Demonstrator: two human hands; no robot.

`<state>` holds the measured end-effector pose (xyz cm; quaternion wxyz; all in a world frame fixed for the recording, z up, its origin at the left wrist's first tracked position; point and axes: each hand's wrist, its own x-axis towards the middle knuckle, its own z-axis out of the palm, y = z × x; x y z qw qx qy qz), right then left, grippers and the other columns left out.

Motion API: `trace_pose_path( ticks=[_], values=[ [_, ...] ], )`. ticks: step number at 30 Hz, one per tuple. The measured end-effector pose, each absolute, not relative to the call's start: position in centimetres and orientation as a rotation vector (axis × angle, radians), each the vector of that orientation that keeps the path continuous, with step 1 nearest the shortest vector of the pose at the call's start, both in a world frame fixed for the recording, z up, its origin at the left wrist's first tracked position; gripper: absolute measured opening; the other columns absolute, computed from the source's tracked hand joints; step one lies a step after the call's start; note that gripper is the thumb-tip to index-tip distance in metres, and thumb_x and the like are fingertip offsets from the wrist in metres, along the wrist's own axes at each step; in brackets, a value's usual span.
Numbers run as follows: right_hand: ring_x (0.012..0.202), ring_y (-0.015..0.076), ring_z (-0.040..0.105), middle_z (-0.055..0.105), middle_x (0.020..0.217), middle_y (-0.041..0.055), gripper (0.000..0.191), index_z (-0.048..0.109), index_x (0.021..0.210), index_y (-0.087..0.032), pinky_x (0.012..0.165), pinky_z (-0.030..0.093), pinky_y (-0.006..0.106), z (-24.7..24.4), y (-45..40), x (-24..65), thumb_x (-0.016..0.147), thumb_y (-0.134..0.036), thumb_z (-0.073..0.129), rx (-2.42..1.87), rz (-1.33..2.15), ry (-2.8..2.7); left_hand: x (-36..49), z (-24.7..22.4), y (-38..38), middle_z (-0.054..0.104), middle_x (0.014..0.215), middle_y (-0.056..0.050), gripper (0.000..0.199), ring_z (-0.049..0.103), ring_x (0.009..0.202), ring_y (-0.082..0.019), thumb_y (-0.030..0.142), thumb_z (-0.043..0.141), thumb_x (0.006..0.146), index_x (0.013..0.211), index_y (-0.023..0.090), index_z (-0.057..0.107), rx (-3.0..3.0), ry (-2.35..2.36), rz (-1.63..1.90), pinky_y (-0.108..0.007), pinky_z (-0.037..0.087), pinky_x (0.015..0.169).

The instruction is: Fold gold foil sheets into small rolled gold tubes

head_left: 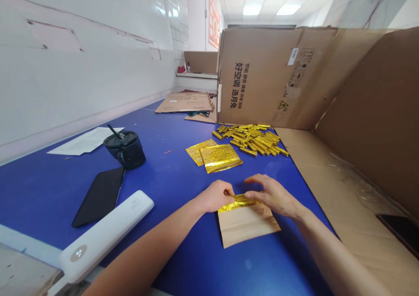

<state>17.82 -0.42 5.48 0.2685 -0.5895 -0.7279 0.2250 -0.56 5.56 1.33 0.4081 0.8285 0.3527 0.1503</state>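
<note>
A sheet of gold foil paper (247, 226) lies with its tan back up in front of me, its far edge folded over to show a gold strip. My left hand (218, 195) is closed on the left end of that strip, fingers curled in a pinch. Over the strip's right end is my right hand (270, 195), its fingers apart and the thumb at the gold fold. Beyond the hands lie stacked gold foil sheets (221, 157). Farther back is a pile of several rolled gold paper tubes (258, 139).
To the left stand a dark lidded mug (126, 149), a black phone (98, 197) and a long white device (108, 230). White paper (83, 141) lies behind the mug. A large cardboard box (271, 77) walls the back and right. Flat cardboard (185, 102) and dark scissors (200, 113) lie beyond.
</note>
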Motion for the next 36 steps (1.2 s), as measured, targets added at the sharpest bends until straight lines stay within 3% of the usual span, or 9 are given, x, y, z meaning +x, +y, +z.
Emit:
trace_pose_path(
  ticks=[2,4,9,13,18,26,32,36],
  values=[
    [0.078,0.0172,0.054,0.064,0.08,0.0013,0.014,0.064,0.076,-0.022,0.075,0.035,0.028,6.0,-0.5,16.3,0.07,-0.029,0.053,-1.608,0.629,-2.198,-0.5,1.4,5.2,0.059,0.063,0.002,0.016,0.051,0.059,-0.011,0.026,0.053,0.065,0.07,0.013,0.061,2.09,0.855,0.354,-0.017,0.035,0.05],
    [0.063,0.0133,0.053,0.061,0.061,-0.0009,0.015,0.063,0.062,-0.02,0.062,0.036,0.024,5.9,-0.3,15.6,0.07,-0.023,0.05,-1.689,0.692,-2.224,-0.6,1.4,5.1,0.059,0.062,0.002,0.016,0.051,0.059,-0.011,0.025,0.053,0.065,0.07,0.013,0.062,2.098,0.841,0.333,-0.017,0.035,0.05],
    [0.047,0.0088,0.046,0.053,0.05,-0.0026,0.024,0.061,0.062,-0.016,0.044,0.033,0.018,4.4,0.2,18.2,0.073,-0.029,0.045,-1.749,0.818,-2.167,-1.6,1.9,6.0,0.061,0.066,0.002,0.013,0.053,0.061,-0.01,0.02,0.053,0.066,0.072,0.013,0.062,2.126,0.872,0.298,-0.017,0.038,0.054],
    [0.048,0.0094,0.047,0.054,0.052,-0.0018,0.031,0.059,0.066,-0.013,0.046,0.036,0.018,3.4,0.3,20.4,0.077,-0.033,0.038,-1.8,0.809,-2.12,-1.8,2.3,6.8,0.062,0.069,0.002,0.011,0.055,0.064,-0.011,0.02,0.053,0.068,0.072,0.015,0.061,2.198,0.958,0.286,-0.018,0.039,0.056],
    [0.058,0.0124,0.053,0.06,0.062,0.0,0.026,0.059,0.07,-0.018,0.052,0.036,0.021,2.5,0.2,19.9,0.079,-0.031,0.039,-1.93,0.54,-2.071,-1.7,2.1,7.0,0.061,0.075,-0.001,0.01,0.055,0.074,-0.016,0.019,0.05,0.072,0.071,0.017,0.059,2.374,1.165,0.3,-0.024,0.038,0.065],
    [0.068,0.0168,0.055,0.06,0.076,0.0015,0.012,0.053,0.078,-0.022,0.054,0.032,0.024,2.3,-0.9,18.7,0.079,-0.029,0.043,-2.126,0.041,-2.05,-1.2,2.5,5.0,0.048,0.095,-0.008,0.018,0.047,0.089,-0.023,0.015,0.046,0.076,0.094,0.018,0.05,2.657,1.379,0.317,-0.034,0.035,0.074],
    [0.078,0.0186,0.05,0.053,0.084,0.0056,0.013,0.053,0.086,-0.021,0.065,0.034,0.027,2.3,-1.7,16.2,0.079,-0.016,0.044,-2.095,-0.356,-2.214,-0.6,2.3,3.6,0.045,0.088,-0.005,0.02,0.044,0.082,-0.018,0.01,0.034,0.082,0.091,0.019,0.05,2.998,1.058,0.131,-0.028,0.036,0.069],
    [0.077,0.0181,0.048,0.053,0.085,0.0061,0.022,0.056,0.096,-0.024,0.066,0.035,0.027,2.1,-2.3,15.4,0.082,-0.016,0.04,-1.878,-0.378,-2.465,-0.9,2.2,3.5,0.044,0.09,-0.005,0.025,0.042,0.082,-0.018,0.012,0.036,0.083,0.1,0.023,0.05,3.041,0.983,0.135,-0.028,0.036,0.07]
  ],
)
